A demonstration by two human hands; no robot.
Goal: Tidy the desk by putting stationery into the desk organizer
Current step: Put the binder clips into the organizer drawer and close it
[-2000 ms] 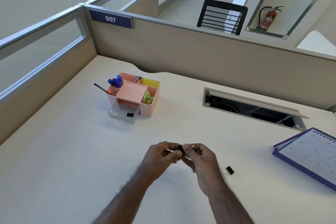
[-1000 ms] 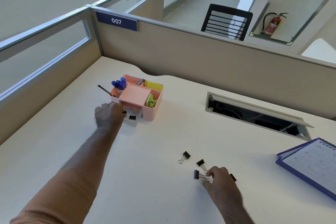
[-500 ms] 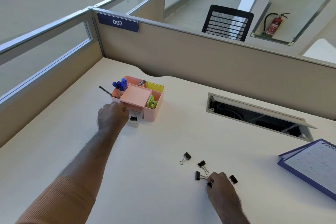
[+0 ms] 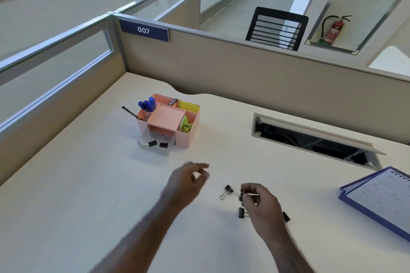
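Observation:
A pink desk organizer (image 4: 188,137) stands at the back left of the desk, with blue pens, a yellow pad and a green item in its compartments. Its clear drawer (image 4: 155,149) is pulled out and holds two black binder clips (image 4: 158,143). My right hand (image 4: 260,204) pinches a binder clip by its wire handles just above the desk. Three more binder clips lie around it: one (image 4: 226,190) to its left, one (image 4: 241,213) below the fingers, one (image 4: 286,217) partly hidden behind the hand. My left hand (image 4: 187,182) hovers empty, fingers loosely apart, between the organizer and the clips.
A blue spiral notebook (image 4: 377,199) lies at the right edge. An open cable slot (image 4: 315,139) is set into the desk behind the clips. Beige partition walls (image 4: 221,68) close the desk at the back and left.
My left hand has pulled back from the organizer's drawer toward the loose clips, leaving a second clip in the drawer. My right hand has picked one clip up off the desk.

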